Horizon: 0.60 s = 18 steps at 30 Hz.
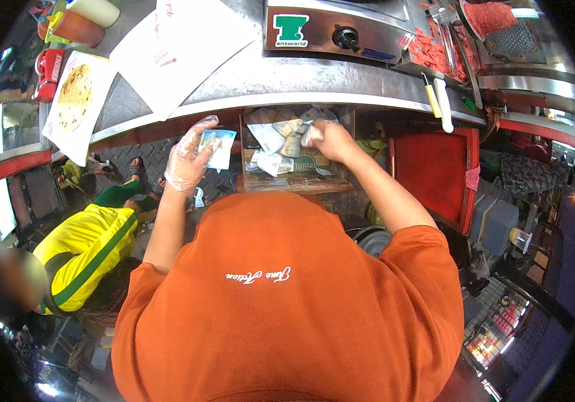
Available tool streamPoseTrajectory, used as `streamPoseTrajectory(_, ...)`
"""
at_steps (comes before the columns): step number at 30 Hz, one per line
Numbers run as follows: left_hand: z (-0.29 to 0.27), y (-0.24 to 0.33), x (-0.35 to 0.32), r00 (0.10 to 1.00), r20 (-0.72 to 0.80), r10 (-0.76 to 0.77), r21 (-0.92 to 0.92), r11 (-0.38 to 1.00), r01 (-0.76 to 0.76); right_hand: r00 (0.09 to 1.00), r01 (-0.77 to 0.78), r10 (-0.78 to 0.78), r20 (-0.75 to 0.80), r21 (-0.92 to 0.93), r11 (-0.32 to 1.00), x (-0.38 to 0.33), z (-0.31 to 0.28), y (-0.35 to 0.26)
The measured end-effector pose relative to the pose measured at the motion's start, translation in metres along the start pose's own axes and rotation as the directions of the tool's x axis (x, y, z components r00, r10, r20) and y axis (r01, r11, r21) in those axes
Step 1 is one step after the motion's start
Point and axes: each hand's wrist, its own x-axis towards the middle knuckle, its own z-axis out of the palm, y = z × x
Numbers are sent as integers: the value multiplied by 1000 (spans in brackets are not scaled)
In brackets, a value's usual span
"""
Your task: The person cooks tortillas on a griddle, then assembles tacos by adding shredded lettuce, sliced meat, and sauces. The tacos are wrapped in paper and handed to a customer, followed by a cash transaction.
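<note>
While the left hand (185, 159), in a clear plastic glove, pinches a banknote (218, 147) between thumb and fingers just left of the open wooden cash drawer (294, 182), the bare right hand (327, 139) sits over the drawer's far right, fingers closed on crumpled notes (309, 136). Loose banknotes (275, 144) fill the drawer under the steel counter (287, 77). Flatbread (75, 96) lies far left on paper.
</note>
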Motion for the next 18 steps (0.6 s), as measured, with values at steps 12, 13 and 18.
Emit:
streamPoseTrajectory(12,-2,16,22,991,-28,129,128,984,-124,881,472,-459,113,-147,869,1,15,-5)
streamPoseTrajectory(13,-1,17,22,993,-12,117,123,986,-115,892,452,-438,112,-188,872,4,26,-12)
streamPoseTrajectory(18,1,18,18,988,-6,153,132,980,-151,804,223,-135,580,-84,971,-5,44,-21)
